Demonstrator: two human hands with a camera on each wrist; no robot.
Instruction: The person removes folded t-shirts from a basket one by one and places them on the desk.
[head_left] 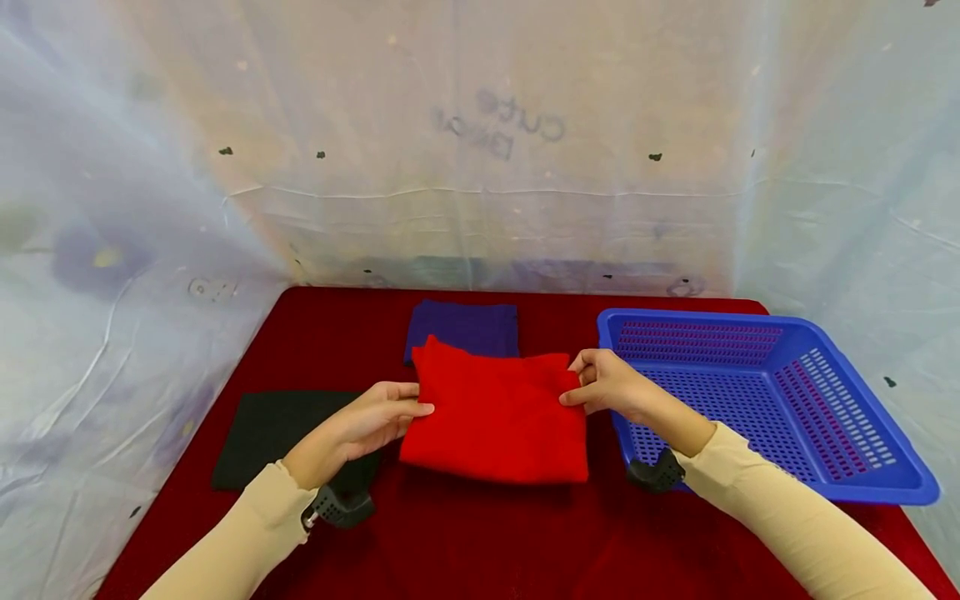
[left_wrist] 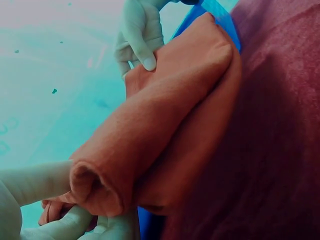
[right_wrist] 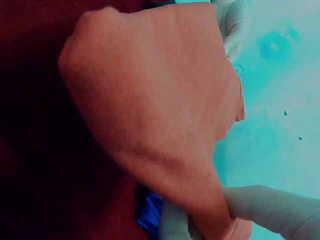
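red cloth (head_left: 497, 417) pinched between both hands' fingers (head_left: 408, 407), seemingly lifted

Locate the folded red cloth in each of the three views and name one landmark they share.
Head: red cloth at table centre, pinched between left hand and right hand.
Left wrist: it runs diagonally from bottom left to top centre.
Right wrist: it fills the centre and upper left.
Shared landmark: blue basket, a sliver at and.

both arms wear long, close-fitting cream sleeves that end at the wrists. a small black camera mount is strapped under each wrist. the hands are bare.
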